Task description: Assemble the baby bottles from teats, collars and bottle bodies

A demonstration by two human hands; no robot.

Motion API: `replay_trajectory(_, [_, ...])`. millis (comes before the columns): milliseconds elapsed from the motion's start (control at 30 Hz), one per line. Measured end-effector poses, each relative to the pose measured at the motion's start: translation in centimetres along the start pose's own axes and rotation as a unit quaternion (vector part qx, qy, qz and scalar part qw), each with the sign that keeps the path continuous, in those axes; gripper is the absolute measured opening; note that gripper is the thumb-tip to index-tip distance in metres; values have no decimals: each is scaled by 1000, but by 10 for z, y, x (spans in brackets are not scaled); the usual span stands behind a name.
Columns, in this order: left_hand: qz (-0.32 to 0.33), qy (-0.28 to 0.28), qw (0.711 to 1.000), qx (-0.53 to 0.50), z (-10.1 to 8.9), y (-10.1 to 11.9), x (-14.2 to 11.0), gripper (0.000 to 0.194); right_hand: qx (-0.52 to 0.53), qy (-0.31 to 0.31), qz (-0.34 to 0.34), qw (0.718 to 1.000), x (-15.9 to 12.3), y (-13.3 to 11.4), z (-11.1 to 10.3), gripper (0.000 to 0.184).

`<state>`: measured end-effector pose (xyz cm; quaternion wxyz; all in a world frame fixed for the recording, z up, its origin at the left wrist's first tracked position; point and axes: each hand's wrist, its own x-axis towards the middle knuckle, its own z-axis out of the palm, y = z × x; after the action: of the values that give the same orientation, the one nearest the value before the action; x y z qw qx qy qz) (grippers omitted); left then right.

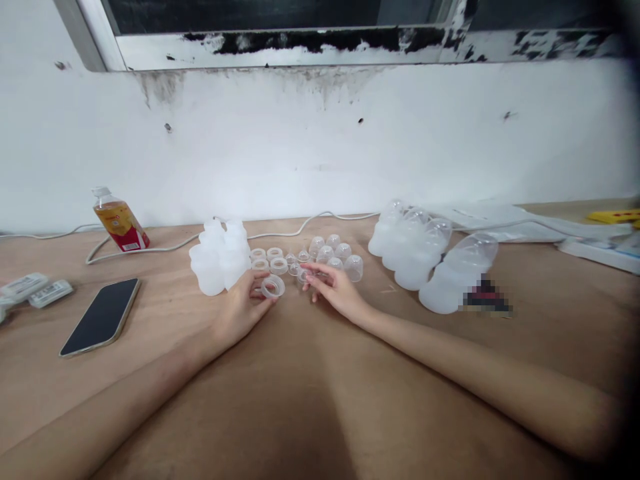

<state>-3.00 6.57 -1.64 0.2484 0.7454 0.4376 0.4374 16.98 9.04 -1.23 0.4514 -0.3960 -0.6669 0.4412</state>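
While the left hand (243, 307) grips a ring (281, 287), the right hand (341, 291) is at the teats (294, 269)

Left fingers pinch the ring near the bottles (220, 261) at left; whether the right fingers grasp a teat cannot be told. Clear caps (354, 268) stand on the counter (300, 400).

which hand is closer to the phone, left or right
Left. The left hand is just right of the phone, holding a ring; the right hand is farther right, near the clear caps.
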Motion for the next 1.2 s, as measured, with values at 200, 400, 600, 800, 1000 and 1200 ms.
replay_trajectory(200, [-11,-10,1000,-15,2,0,0,35,46,7,-1,999,0,-1,0,35])
replay_trajectory(400, [8,-8,1000,3,1,0,0,33,44,2,-6,999,-1,-3,1,36])
replay_trajectory(600, [56,13,995,78,-1,4,-2,32,-82,55,-97,990,-10,-7,5,26])
replay_trajectory(800, [104,10,993,53,1,4,-1,32,-223,45,-275,934,-19,-14,11,18])
replay_trajectory(1000, [113,-1,993,43,2,5,-2,33,-248,25,-305,919,-19,-13,10,25])
replay_trajectory(1200, [121,-23,991,47,2,5,-3,36,-279,-62,-353,891,-17,-13,11,32])
